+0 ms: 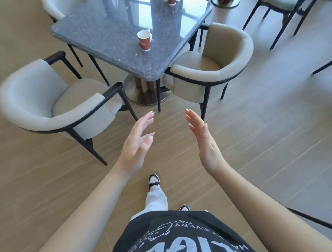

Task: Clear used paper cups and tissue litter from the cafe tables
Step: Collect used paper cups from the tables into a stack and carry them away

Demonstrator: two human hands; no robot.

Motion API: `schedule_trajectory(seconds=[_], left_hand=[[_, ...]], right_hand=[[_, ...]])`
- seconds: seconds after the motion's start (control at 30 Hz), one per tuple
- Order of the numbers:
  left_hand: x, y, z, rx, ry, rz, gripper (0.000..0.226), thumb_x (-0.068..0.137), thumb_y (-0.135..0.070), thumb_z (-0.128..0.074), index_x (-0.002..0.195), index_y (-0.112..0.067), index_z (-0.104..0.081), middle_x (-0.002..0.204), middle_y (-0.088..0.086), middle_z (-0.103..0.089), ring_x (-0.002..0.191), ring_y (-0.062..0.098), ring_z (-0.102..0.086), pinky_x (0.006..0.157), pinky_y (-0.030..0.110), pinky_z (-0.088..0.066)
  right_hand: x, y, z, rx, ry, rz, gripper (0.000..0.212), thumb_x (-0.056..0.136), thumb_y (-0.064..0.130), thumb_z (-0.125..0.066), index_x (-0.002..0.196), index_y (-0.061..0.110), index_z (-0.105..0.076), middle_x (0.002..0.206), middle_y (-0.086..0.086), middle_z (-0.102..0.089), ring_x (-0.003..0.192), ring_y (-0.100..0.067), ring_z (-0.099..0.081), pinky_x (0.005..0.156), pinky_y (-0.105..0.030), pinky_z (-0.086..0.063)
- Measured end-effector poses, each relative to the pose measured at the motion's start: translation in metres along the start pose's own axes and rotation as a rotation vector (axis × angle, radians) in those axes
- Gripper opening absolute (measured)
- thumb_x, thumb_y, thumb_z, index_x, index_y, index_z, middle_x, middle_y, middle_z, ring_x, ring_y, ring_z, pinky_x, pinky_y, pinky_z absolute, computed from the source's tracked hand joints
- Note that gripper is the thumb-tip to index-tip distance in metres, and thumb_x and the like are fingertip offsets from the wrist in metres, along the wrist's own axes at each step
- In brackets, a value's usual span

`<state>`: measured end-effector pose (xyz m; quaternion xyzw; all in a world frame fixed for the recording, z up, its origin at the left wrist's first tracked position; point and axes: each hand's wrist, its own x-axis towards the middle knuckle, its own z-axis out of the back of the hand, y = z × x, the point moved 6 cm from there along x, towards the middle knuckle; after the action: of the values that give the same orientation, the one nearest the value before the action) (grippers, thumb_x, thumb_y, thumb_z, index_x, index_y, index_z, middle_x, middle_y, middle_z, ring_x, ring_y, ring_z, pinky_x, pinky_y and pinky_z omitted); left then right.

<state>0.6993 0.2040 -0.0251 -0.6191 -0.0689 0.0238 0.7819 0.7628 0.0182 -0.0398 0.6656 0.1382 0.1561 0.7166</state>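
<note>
Head view: both hands empty, fingers straight and relaxed, palms facing each other above the wood floor point(251, 111). Left hand point(138, 142), right hand point(203, 142). Red paper cup point(144, 40) stands upright near the middle of the dark speckled desk point(107, 36), ahead of the hands and well apart, slightly to the left; left hand looks nearer. White scrap just behind the cup, possibly tissue. A second red cup point(172, 2) sits at the far edge. Cup marking unreadable. Shirt print reads "EVERY DAY".

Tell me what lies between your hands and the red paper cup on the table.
In the head view, bare wood floor, then the table's near corner lie between the hands and the red paper cup.
</note>
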Motion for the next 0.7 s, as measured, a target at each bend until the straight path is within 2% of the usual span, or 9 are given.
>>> schedule_trajectory(seconds=[0.17,0.37,0.7], left_hand=[[0.058,0.022,0.041,-0.037,0.012,-0.001,0.066,0.095,-0.042,-0.043,0.155,-0.016,-0.037,0.162,-0.004,-0.039,0.149,0.015,-0.038,0.114,0.047,-0.046],[0.121,0.037,0.093,-0.038,0.033,0.0,0.06,0.095,-0.041,-0.043,0.153,-0.027,-0.037,0.162,-0.005,-0.039,0.149,0.015,-0.038,0.114,0.054,-0.044],[0.209,0.049,0.116,-0.057,0.013,0.003,0.067,0.094,-0.037,-0.045,0.155,-0.011,-0.035,0.162,0.001,-0.037,0.149,0.016,-0.039,0.114,0.049,-0.045]], right_hand=[[0.064,-0.001,-0.029,-0.045,-0.016,0.013,0.078,0.098,0.072,-0.018,0.155,0.022,-0.033,0.159,0.013,-0.037,0.148,-0.006,-0.032,0.124,-0.042,-0.025],[0.13,0.004,-0.06,-0.121,-0.053,0.012,0.073,0.1,0.068,-0.019,0.155,0.022,-0.034,0.159,0.013,-0.038,0.148,-0.007,-0.032,0.124,-0.044,-0.024],[0.229,0.001,-0.051,-0.101,-0.057,0.013,0.071,0.102,0.064,-0.019,0.155,0.02,-0.033,0.159,0.011,-0.039,0.148,-0.007,-0.032,0.124,-0.044,-0.025]])
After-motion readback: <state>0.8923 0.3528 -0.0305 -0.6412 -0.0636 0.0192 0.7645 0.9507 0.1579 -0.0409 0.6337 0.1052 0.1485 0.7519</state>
